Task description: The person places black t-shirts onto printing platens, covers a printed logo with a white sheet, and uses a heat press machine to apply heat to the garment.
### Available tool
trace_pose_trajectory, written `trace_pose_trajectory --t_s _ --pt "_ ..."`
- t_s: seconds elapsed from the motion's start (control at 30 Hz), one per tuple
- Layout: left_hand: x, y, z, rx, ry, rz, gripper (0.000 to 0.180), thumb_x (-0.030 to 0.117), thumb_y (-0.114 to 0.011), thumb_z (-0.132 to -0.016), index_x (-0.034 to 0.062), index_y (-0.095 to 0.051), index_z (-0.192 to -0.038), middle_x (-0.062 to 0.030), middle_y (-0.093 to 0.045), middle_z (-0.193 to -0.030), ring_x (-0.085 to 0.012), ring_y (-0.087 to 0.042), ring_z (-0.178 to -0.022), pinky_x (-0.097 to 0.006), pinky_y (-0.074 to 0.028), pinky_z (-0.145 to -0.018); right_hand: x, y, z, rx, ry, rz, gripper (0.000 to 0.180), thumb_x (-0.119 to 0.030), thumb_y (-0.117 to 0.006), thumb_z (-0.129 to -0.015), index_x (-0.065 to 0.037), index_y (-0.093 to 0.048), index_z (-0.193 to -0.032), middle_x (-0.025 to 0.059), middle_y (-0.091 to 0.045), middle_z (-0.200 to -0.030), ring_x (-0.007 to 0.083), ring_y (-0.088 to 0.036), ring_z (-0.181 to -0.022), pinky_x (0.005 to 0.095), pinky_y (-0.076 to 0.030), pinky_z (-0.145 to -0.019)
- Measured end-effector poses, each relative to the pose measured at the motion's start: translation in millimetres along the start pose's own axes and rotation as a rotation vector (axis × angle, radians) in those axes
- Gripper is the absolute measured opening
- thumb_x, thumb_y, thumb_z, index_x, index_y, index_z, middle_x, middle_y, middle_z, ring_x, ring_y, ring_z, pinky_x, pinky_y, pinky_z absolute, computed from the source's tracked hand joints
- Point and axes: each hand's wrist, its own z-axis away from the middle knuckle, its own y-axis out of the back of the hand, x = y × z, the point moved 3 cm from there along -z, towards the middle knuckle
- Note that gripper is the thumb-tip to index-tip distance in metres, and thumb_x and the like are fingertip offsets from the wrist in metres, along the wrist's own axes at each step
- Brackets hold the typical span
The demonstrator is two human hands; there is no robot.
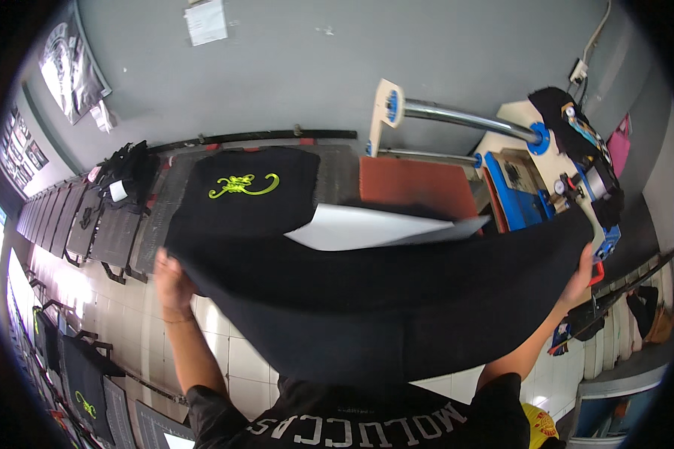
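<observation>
A wide piece of black cloth (367, 299) hangs stretched in front of me, sagging in the middle. At its left end my left hand (174, 283) is closed on the edge, and my right hand (579, 277) grips the opposite end. Behind the cloth's upper edge a white sheet of paper (374, 227) shows, tilted; whether it touches the cloth I cannot tell. Farther left, a black cloth panel (277, 168) with a shiny yellow-green print (243, 185) lies flat on a dark board. The fingers of both hands are partly hidden by the cloth.
A press machine (520, 176) with a reddish-brown pad (416, 183), metal bars and blue parts stands at the back right. Several dark boards (105, 232) run along the left, with a heap of black cloth (127, 168) on them. More printed cloth (86, 378) lies at the lower left.
</observation>
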Motion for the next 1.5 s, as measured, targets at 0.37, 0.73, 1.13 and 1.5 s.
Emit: trace_pose_trajectory --t_s 0.37,0.73,1.13,1.5 --pt "57 212 -260 0.161 0.185 -0.343 0.031 0.03 -0.063 -0.097 0.0031 -0.064 -0.112 -0.0044 -0.068 -0.106 -0.0148 -0.062 -0.094 -0.029 -0.047 -0.085 233 -313 -125 -0.278 -0.226 0.146 0.022 -0.024 -0.069 -0.092 -0.007 -0.064 -0.106 0.0036 -0.066 -0.101 0.0158 -0.061 -0.095 0.033 -0.048 -0.087" --pt "161 271 -234 0.195 -0.046 -0.271 0.033 0.027 -0.061 -0.098 -0.001 -0.061 -0.116 -0.0042 -0.066 -0.11 -0.0096 -0.059 -0.097 -0.025 -0.046 -0.085 195 -405 -18 -0.111 -0.073 0.047 0.031 -0.025 -0.066 -0.094 -0.006 -0.061 -0.119 0.0068 -0.065 -0.113 0.0201 -0.063 -0.101 0.0365 -0.048 -0.093" --pt "-24 440 7 0.252 0.786 -0.481 0.027 0.027 -0.061 -0.098 0.0009 -0.068 -0.101 -0.001 -0.069 -0.09 -0.0088 -0.062 -0.079 -0.026 -0.05 -0.074 402 -210 275 0.086 -0.759 0.166 0.043 -0.008 -0.068 -0.087 0.002 -0.055 -0.126 0.0113 -0.062 -0.122 0.0215 -0.056 -0.115 0.0348 -0.042 -0.101" --pt "-94 503 72 0.399 0.783 -0.675 0.029 0.022 -0.062 -0.097 -0.0055 -0.069 -0.102 -0.0025 -0.068 -0.091 -0.0118 -0.059 -0.083 -0.027 -0.047 -0.079 456 -168 318 0.12 -0.725 0.369 0.013 -0.01 -0.069 -0.09 -0.009 -0.057 -0.086 -0.0041 -0.055 -0.081 0.0069 -0.05 -0.076 0.0245 -0.041 -0.074"
